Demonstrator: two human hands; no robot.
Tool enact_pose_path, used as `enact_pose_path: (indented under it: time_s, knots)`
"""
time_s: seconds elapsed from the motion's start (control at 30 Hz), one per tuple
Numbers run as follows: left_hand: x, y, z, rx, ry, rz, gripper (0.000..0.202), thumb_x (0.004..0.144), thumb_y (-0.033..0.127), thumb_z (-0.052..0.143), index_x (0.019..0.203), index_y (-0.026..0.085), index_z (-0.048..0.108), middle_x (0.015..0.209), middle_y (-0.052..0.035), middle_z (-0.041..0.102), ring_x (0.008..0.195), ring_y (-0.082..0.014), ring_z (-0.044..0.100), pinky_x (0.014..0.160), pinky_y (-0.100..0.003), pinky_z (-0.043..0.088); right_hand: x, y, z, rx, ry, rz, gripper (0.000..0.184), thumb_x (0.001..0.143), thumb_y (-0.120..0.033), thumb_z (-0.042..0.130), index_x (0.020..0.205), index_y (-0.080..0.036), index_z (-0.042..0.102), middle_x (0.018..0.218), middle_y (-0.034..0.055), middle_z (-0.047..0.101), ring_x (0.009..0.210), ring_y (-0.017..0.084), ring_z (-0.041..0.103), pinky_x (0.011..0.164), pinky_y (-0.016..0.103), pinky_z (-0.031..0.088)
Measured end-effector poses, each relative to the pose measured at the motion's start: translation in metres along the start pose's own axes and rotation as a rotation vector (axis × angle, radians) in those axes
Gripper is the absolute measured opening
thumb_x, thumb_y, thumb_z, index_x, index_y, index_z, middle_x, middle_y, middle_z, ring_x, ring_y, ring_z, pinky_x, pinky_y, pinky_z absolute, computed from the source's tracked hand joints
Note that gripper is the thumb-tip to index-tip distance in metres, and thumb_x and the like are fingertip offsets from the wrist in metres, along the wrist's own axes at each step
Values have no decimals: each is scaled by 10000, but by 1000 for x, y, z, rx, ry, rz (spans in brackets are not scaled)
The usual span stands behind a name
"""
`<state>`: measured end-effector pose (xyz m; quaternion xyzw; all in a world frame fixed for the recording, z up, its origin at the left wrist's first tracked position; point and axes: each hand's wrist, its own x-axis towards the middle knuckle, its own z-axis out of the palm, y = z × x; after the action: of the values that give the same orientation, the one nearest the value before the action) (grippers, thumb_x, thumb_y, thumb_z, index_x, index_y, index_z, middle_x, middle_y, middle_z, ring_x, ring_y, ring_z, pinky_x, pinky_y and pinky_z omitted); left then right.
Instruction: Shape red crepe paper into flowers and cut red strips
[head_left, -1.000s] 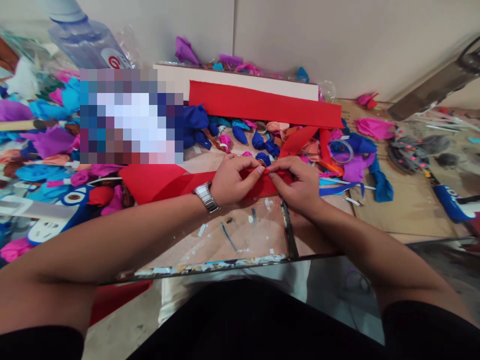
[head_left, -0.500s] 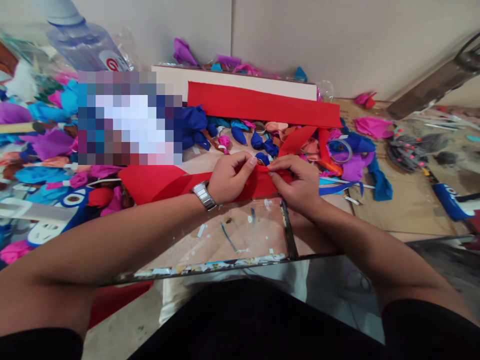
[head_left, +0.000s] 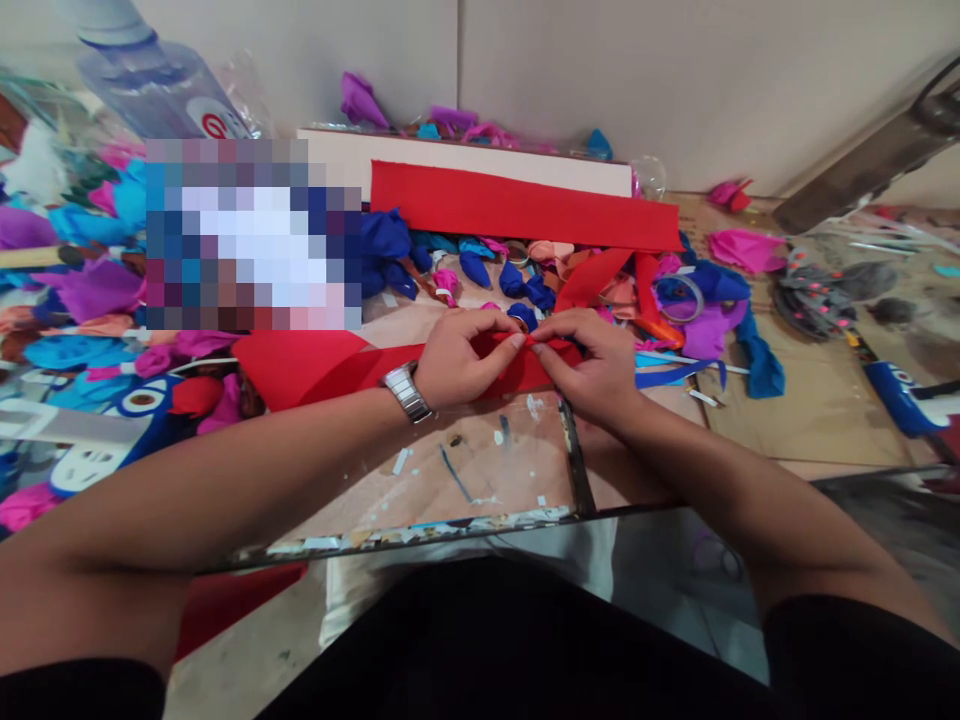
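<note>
A long strip of red crepe-like material lies across the near part of the table, and both hands pinch it at its right part. My left hand, with a metal watch at the wrist, has thumb and forefinger closed on the upper edge. Close beside it, my right hand pinches the same edge, the fingertips of the two hands nearly touching. A second flat red strip lies farther back on a white board. Small blue and pink twisted pieces lie just beyond my fingers.
Crumpled blue, pink and purple pieces crowd the left side. A large clear bottle stands at the back left beside a blurred-out patch. On the right are a tape roll, cardboard and a blue-handled tool.
My fingertips have come closer together on the red strip's edge, the left thumb shifting slightly right and down. The view has moved a little; the rest lies as before.
</note>
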<state>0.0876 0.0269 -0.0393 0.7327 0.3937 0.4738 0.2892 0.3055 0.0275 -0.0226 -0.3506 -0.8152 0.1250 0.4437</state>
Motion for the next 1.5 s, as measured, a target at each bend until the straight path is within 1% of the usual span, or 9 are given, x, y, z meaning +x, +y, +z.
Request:
enact_pose_path:
  time_s: [0.1,0.33,0.5,0.63,0.77,0.9,1.1,1.27,1.5]
  knots:
    - [0,-1,1,16,8,26,218,981,378,672,938,188,770,949,-63,821,857,-191,753,810,-313,565,0,0,0,-26,-12,-16,53,960,-308,739,982,-274,773,966,39,830,902,244,778,887,440,611]
    - [-1,-2,1,73,15,41,215,980,381,672,945,203,789,948,-57,826,860,-199,755,848,-346,558,1,2,1,-41,-7,-65,52,966,-276,733,1003,-277,769,977,37,832,914,243,781,895,438,602]
    - [-2,-1,2,79,14,27,214,990,391,668,945,216,782,949,-45,823,870,-198,749,865,-359,540,1,2,2,-82,-27,-37,55,983,-307,714,1003,-276,755,992,43,830,923,252,774,903,453,585]
    - [-2,4,0,131,-3,8,236,990,412,655,933,221,782,947,-45,823,870,-203,733,889,-384,525,1,1,1,-88,-73,-44,49,1001,-266,673,1006,-261,721,1002,48,817,951,253,762,915,447,556]
    - [-2,9,0,172,-12,12,241,992,420,651,936,227,784,935,-36,820,860,-205,718,931,-411,495,1,1,1,-71,-113,-7,62,1013,-266,633,1016,-248,692,1031,65,798,991,261,747,908,444,542]
    - [-3,9,0,195,-10,18,262,1007,439,632,948,232,782,949,-38,821,866,-210,711,964,-428,474,1,2,2,-42,-103,1,59,1007,-289,642,1026,-259,689,1042,66,789,991,265,740,906,452,551]
    - [-3,5,0,211,-14,23,303,1028,478,600,974,238,776,989,-52,825,913,-232,718,984,-447,463,2,-1,0,-65,-79,0,52,993,-301,668,1013,-265,700,1035,66,794,999,276,737,906,466,548]
    - [-4,4,1,238,-16,46,289,1038,469,601,980,243,772,989,-43,821,894,-226,707,1036,-470,424,1,-1,0,-64,-101,14,89,1022,-327,633,1007,-258,687,1043,74,788,1007,270,732,906,460,544]
    - [-4,4,0,255,-13,73,252,1036,422,603,978,236,763,979,-39,818,885,-224,701,1016,-466,409,2,1,2,-47,-101,8,103,1030,-344,632,1016,-252,676,1060,80,780,1015,269,726,899,453,543]
